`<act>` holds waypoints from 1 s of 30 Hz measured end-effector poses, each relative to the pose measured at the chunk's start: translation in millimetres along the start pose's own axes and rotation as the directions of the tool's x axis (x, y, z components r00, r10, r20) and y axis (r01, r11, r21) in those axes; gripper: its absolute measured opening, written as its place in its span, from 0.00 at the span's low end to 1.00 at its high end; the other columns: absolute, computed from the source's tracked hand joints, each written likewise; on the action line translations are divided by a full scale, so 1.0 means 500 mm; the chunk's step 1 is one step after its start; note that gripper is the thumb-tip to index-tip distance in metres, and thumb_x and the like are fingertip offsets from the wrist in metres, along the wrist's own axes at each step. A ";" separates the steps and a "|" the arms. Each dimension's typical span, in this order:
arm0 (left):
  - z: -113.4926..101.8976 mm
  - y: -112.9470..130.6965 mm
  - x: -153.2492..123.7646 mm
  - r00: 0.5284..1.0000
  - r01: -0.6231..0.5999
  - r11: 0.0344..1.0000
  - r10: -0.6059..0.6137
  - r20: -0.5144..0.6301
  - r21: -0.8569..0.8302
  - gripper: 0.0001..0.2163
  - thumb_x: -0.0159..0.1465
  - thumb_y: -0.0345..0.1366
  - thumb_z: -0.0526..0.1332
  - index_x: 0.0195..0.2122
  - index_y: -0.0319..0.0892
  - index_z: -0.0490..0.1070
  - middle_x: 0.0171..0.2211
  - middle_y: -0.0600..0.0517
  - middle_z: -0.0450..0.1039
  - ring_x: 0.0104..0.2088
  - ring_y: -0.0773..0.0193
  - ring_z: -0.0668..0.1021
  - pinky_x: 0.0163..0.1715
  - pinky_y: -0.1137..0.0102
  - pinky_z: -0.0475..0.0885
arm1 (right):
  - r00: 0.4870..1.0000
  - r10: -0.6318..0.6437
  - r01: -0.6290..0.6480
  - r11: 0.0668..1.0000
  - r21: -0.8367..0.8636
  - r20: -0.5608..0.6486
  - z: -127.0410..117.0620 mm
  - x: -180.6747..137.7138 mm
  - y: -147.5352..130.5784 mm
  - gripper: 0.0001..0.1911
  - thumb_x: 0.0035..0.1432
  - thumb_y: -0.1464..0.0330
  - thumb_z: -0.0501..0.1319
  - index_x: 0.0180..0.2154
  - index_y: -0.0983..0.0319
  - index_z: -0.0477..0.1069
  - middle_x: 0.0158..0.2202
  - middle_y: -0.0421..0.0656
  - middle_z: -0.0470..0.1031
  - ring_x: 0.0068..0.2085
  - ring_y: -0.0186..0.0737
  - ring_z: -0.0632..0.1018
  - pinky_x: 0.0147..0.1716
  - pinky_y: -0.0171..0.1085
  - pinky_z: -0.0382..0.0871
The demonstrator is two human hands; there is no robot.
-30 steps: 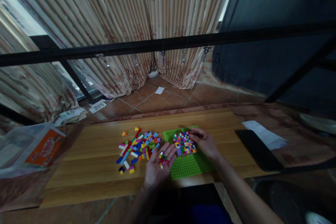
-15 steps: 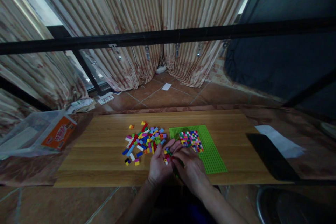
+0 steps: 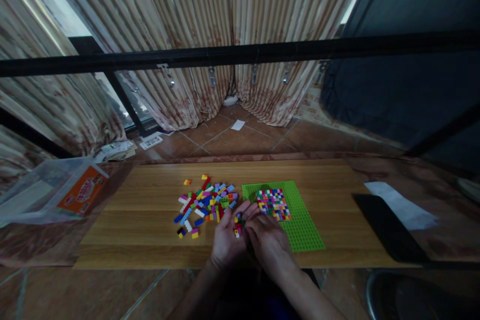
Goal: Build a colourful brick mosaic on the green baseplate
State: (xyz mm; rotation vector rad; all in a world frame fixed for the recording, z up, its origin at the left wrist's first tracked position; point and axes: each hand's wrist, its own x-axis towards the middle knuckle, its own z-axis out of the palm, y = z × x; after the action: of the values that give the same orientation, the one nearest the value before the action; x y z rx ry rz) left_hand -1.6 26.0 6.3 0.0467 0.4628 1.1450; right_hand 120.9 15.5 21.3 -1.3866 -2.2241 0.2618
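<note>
My left hand (image 3: pixel 228 237) is turned palm up just in front of the table's middle and cradles several small building bricks (image 3: pixel 237 226) in mixed colours. Over that palm, my right hand (image 3: pixel 269 241) bends its fingers down toward the bricks, fingertips close together. Whatever lies between those fingertips is hidden. Just beyond the right hand, a green baseplate (image 3: pixel 305 225) carries a dense patch of multicoloured bricks (image 3: pixel 273 203). A loose pile of bricks (image 3: pixel 206 202), long and short, spreads over the wooden table left of the baseplate.
A clear plastic box (image 3: pixel 45 180) with an orange label stands left of the wooden table (image 3: pixel 127 220). On the right are a black flat object (image 3: pixel 388 227) and white paper (image 3: pixel 401 202). A dark rail (image 3: pixel 240 55) crosses in front of the curtains (image 3: pixel 187 10).
My right hand has shifted slightly left over the left palm, its fingers drawn closer together. My left hand still cradles the bricks. The baseplate and the pile look the same.
</note>
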 end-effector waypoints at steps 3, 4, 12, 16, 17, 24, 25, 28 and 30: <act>-0.004 -0.001 0.004 1.000 -0.009 1.000 0.009 0.015 -0.011 0.24 0.67 0.45 0.47 0.58 0.33 0.63 0.54 0.38 0.69 0.59 0.53 0.66 0.60 0.60 0.56 | 0.999 -0.050 0.050 0.998 0.032 0.016 0.000 0.000 0.010 0.10 0.57 0.77 0.55 0.31 0.59 0.72 0.33 0.42 0.75 0.36 0.41 0.73 0.38 0.38 0.64; -0.006 -0.002 0.006 1.000 -0.009 1.000 0.009 0.018 -0.015 0.24 0.67 0.45 0.47 0.58 0.33 0.62 0.54 0.38 0.69 0.59 0.53 0.66 0.60 0.60 0.56 | 0.998 -0.060 0.060 0.997 0.042 0.019 0.001 -0.001 0.013 0.10 0.57 0.78 0.55 0.31 0.59 0.72 0.33 0.42 0.76 0.36 0.40 0.73 0.38 0.38 0.64; -0.012 -0.003 0.004 0.999 -0.008 1.000 0.008 0.032 -0.011 0.25 0.67 0.44 0.47 0.59 0.32 0.60 0.54 0.38 0.69 0.59 0.53 0.67 0.59 0.61 0.58 | 0.999 -0.038 0.038 0.993 0.112 -0.002 -0.002 -0.002 0.015 0.12 0.59 0.76 0.54 0.30 0.58 0.73 0.32 0.42 0.76 0.36 0.41 0.73 0.37 0.37 0.65; -0.013 -0.006 0.005 1.000 -0.018 0.999 0.018 0.008 -0.030 0.23 0.67 0.44 0.49 0.55 0.31 0.65 0.51 0.37 0.72 0.55 0.53 0.71 0.58 0.60 0.60 | 0.996 0.012 0.002 0.990 0.143 -0.094 -0.036 0.018 0.030 0.13 0.63 0.71 0.52 0.32 0.57 0.74 0.34 0.42 0.75 0.37 0.41 0.73 0.38 0.38 0.66; -0.013 -0.007 0.006 1.000 -0.021 0.999 0.021 0.004 -0.033 0.22 0.67 0.44 0.49 0.53 0.31 0.66 0.50 0.37 0.72 0.54 0.53 0.72 0.58 0.60 0.60 | 0.991 0.028 -0.009 0.990 0.138 -0.131 -0.043 0.026 0.038 0.13 0.63 0.70 0.52 0.33 0.57 0.75 0.35 0.43 0.75 0.38 0.41 0.73 0.40 0.39 0.66; -0.010 -0.010 0.003 1.000 -0.014 0.999 0.015 0.025 -0.039 0.21 0.67 0.44 0.49 0.50 0.32 0.69 0.48 0.38 0.73 0.51 0.54 0.74 0.56 0.62 0.61 | 0.979 0.078 -0.058 0.992 0.110 -0.186 -0.045 0.083 0.100 0.12 0.62 0.66 0.53 0.36 0.58 0.76 0.37 0.45 0.74 0.41 0.44 0.71 0.42 0.42 0.66; -0.010 -0.010 0.002 1.000 -0.011 0.999 0.012 0.024 -0.039 0.21 0.67 0.44 0.49 0.50 0.32 0.69 0.48 0.38 0.73 0.51 0.54 0.74 0.56 0.62 0.61 | 0.980 0.079 -0.060 0.992 0.109 -0.183 -0.041 0.086 0.105 0.13 0.62 0.66 0.53 0.36 0.58 0.76 0.37 0.45 0.73 0.41 0.44 0.71 0.42 0.42 0.65; -0.009 -0.010 0.001 1.000 -0.003 0.999 0.005 0.026 -0.042 0.21 0.67 0.45 0.49 0.50 0.33 0.68 0.49 0.39 0.73 0.52 0.54 0.74 0.56 0.62 0.61 | 0.981 0.076 -0.056 0.992 0.115 -0.176 -0.031 0.089 0.114 0.13 0.61 0.65 0.54 0.34 0.58 0.77 0.37 0.45 0.74 0.40 0.45 0.71 0.42 0.42 0.65; -0.010 -0.011 0.002 1.000 -0.006 0.999 0.007 0.026 -0.044 0.21 0.67 0.44 0.49 0.51 0.32 0.67 0.48 0.38 0.73 0.51 0.53 0.74 0.56 0.62 0.61 | 0.981 0.074 -0.052 0.990 0.127 -0.177 -0.029 0.089 0.116 0.13 0.61 0.64 0.55 0.33 0.57 0.77 0.36 0.45 0.74 0.40 0.44 0.71 0.41 0.42 0.65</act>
State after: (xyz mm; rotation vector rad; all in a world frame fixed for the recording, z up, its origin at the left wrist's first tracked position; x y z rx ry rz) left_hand 1.5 23.4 0.0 0.0254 0.4141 1.1594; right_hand 158.0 80.4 23.5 -1.3596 -1.9848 0.2771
